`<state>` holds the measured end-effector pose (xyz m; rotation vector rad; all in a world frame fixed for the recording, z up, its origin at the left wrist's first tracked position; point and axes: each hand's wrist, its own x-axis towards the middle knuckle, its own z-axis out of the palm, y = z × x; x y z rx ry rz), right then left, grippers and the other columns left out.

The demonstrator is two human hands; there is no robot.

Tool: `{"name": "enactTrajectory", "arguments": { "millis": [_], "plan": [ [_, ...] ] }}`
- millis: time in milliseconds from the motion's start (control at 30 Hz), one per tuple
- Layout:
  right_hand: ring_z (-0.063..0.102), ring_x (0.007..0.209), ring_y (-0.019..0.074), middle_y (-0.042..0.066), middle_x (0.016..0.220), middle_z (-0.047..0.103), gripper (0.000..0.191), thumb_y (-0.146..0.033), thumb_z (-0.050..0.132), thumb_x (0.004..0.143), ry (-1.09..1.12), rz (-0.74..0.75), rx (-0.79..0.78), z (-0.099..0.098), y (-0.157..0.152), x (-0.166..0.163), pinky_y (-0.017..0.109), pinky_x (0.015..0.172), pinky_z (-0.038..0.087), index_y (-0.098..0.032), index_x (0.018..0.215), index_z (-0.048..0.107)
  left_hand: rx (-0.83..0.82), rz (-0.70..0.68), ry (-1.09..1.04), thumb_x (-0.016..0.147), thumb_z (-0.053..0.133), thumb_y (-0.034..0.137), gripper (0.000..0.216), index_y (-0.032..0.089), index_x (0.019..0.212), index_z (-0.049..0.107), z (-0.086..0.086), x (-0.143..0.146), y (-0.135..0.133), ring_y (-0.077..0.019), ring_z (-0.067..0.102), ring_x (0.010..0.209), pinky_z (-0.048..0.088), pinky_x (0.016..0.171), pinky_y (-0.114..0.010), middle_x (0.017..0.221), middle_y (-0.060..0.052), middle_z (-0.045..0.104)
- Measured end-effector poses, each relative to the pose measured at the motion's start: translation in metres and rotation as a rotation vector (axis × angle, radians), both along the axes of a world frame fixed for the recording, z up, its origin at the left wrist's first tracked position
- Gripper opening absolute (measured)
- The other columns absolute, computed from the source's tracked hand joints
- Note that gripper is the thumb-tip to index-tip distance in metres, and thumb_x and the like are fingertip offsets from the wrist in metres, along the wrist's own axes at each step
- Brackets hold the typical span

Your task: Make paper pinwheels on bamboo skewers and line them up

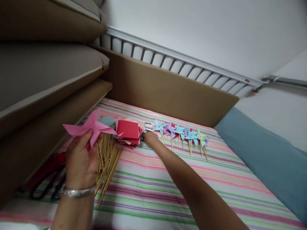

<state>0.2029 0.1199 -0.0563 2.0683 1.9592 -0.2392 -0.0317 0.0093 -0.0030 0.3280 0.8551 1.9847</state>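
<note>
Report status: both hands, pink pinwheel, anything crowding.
Left hand holding pink pinwheel. Right hand beside paper stack; grip hidden. Loose sticks close beside left hand.

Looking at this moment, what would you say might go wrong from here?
The pink paper pinwheel is pinched near its centre by the left hand, so its folded blades could crease or spring loose.
The paper stack is uneven and right beside the right hand; a nudge might topple it.
The wooden sticks lie loose and overlapping, so they could roll apart if bumped.
</note>
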Motion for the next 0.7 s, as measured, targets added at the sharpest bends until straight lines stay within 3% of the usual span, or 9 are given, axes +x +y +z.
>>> {"name": "enactTrajectory", "arguments": {
  "millis": [100,267,400,567,700],
  "plan": [
    [0.059,0.098,0.0195,0.008,0.114,0.058,0.029,-0.032,0.053,0.089,0.024,-0.026,0.013,-0.002,-0.002,0.006,0.04,0.083,0.05,-0.016,0.113,0.055,-0.024,0.007,-0.135,0.06,0.07,0.006,0.016,0.02,0.064,0.063,0.001,-0.001,0.0,-0.0119,0.061,0.074,0.055,0.072,-0.028,0.071,0.004,0.064],
    [0.06,0.095,0.0187,0.007,0.11,0.059,0.027,-0.032,0.053,0.089,0.132,-0.055,0.068,0.006,-0.004,0.017,0.039,0.081,0.051,-0.016,0.11,0.056,-0.005,-0.011,-0.111,0.061,0.07,0.007,0.016,0.021,0.065,0.065,0.004,-0.001,-0.004,-0.0118,0.061,0.076,0.055,0.071,-0.026,0.075,0.004,0.067],
    [0.061,0.089,0.0169,0.006,0.103,0.062,0.027,-0.034,0.051,0.09,0.301,-0.051,0.114,0.008,-0.03,0.03,0.037,0.078,0.051,-0.014,0.107,0.057,0.018,-0.023,-0.084,0.06,0.072,0.009,0.013,0.019,0.064,0.066,0.006,0.004,-0.008,-0.0115,0.061,0.072,0.055,0.069,-0.026,0.071,0.004,0.066],
    [0.063,0.064,0.0106,0.002,0.071,0.069,0.015,-0.02,0.052,0.085,0.524,-0.052,-0.038,-0.022,-0.091,0.037,0.019,0.057,0.047,-0.015,0.083,0.066,0.038,-0.074,-0.059,0.058,0.073,0.009,0.013,0.018,0.064,0.066,0.011,0.021,-0.01,-0.0121,0.062,0.073,0.054,0.067,-0.025,0.069,0.003,0.067],
    [0.063,0.057,0.0123,0.001,0.061,0.068,0.013,-0.016,0.056,0.077,0.592,-0.076,-0.074,-0.045,-0.113,0.039,0.019,0.052,0.044,-0.016,0.071,0.068,0.021,-0.138,-0.024,0.059,0.071,0.01,0.011,0.017,0.065,0.066,0.011,0.041,-0.012,-0.0118,0.062,0.07,0.054,0.069,-0.025,0.07,0.003,0.068]
  ]
}}
